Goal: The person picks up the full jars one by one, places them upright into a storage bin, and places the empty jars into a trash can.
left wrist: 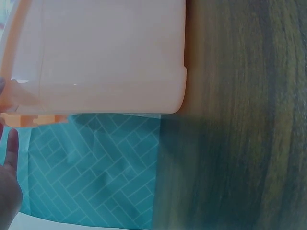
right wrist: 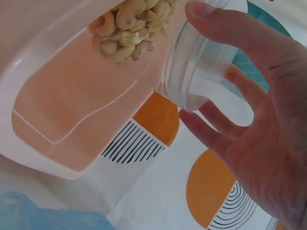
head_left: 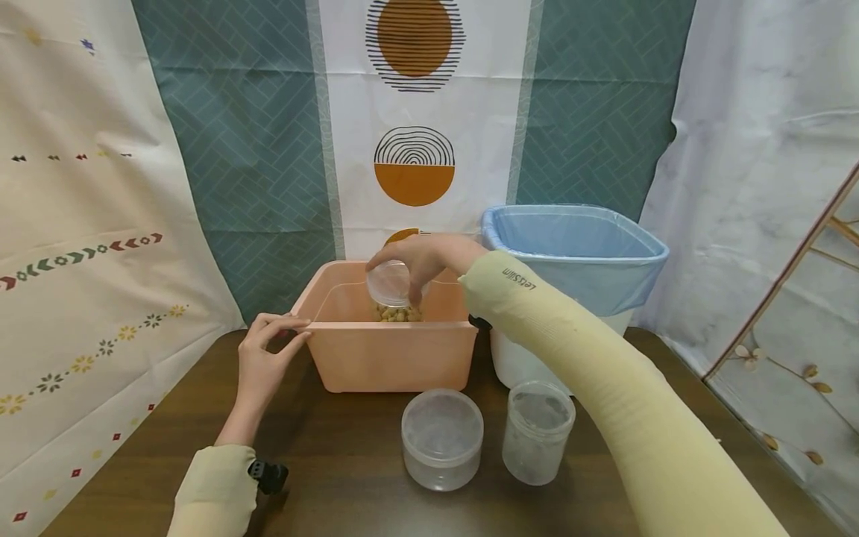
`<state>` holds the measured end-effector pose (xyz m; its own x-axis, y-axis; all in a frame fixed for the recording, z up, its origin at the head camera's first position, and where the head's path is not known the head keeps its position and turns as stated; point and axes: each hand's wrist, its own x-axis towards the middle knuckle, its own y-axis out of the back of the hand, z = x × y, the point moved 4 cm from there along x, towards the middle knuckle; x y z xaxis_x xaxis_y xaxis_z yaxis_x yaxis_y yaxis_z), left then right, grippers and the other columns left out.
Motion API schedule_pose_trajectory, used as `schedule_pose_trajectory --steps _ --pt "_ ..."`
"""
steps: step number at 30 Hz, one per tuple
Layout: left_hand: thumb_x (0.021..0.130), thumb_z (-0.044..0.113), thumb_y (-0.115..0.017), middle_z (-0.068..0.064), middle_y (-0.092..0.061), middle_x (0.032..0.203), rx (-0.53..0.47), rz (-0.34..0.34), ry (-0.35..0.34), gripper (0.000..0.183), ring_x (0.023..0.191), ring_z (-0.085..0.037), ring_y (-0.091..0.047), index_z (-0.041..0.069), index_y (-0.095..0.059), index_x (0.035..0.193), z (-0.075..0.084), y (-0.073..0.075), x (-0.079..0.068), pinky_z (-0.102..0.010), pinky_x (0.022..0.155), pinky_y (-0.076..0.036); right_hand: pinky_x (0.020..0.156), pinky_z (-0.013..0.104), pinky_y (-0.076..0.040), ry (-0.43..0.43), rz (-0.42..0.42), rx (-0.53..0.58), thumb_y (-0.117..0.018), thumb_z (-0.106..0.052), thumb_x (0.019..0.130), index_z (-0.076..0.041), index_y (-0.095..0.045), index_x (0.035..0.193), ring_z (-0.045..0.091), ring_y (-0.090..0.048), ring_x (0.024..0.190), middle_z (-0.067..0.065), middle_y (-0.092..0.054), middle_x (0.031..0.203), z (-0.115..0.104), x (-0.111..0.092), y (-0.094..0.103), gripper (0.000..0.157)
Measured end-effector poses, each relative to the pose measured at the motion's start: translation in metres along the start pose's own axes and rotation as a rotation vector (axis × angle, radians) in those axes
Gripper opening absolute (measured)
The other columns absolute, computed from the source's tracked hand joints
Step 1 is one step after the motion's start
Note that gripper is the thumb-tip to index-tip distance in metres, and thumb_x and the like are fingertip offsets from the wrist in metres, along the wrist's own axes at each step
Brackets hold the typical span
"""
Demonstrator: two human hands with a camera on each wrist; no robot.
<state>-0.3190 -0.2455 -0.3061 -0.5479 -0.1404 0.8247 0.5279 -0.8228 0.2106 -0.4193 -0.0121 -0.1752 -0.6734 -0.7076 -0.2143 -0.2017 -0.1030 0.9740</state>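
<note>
At the left front corner of a peach plastic bin (head_left: 392, 362), my left hand (head_left: 265, 354) grips the rim, thumb lower than the fingers. My right hand (head_left: 432, 257) reaches over the bin and holds a clear round plastic container (head_left: 389, 283) tilted, thumb on one side and fingers on the other. Cashews (right wrist: 132, 28) show in a cluster at the container's mouth in the right wrist view, against the bin's inside. In the left wrist view, the bin's side wall (left wrist: 110, 57) fills the upper part, with fingertips at the left edge.
Two clear round containers, a wide one (head_left: 443, 440) and a taller one (head_left: 538, 432), stand on the dark wooden table (head_left: 349, 477) in front of the bin. A bin lined with a blue bag (head_left: 577, 261) stands to the right, under my right forearm. Patterned cloth (head_left: 255, 149) hangs behind.
</note>
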Motion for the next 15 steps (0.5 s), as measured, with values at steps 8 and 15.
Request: schedule_pose_trajectory --steps 8,15 --pt "0.076 -0.012 -0.076 -0.022 -0.062 0.092 0.005 0.0 0.006 0.021 0.098 0.003 -0.053 -0.006 -0.075 0.096 -0.0002 0.0001 -0.0009 -0.006 0.082 -0.042 0.112 0.041 -0.041 -0.014 -0.03 0.006 -0.085 -0.013 0.074 -0.048 -0.038 0.147 0.022 -0.037 0.142 -0.003 -0.033 0.16 0.0027 0.0027 -0.0053 0.094" --pt "0.075 -0.013 -0.076 -0.023 -0.062 0.091 -0.005 0.002 -0.006 0.021 0.098 0.002 -0.053 -0.007 -0.075 0.096 -0.001 0.0004 -0.0002 -0.009 0.082 -0.042 0.113 0.041 -0.04 -0.005 -0.023 -0.007 -0.086 -0.013 0.073 -0.047 -0.039 0.147 0.02 -0.038 0.138 -0.003 -0.037 0.158 0.0079 0.0044 -0.0082 0.094"
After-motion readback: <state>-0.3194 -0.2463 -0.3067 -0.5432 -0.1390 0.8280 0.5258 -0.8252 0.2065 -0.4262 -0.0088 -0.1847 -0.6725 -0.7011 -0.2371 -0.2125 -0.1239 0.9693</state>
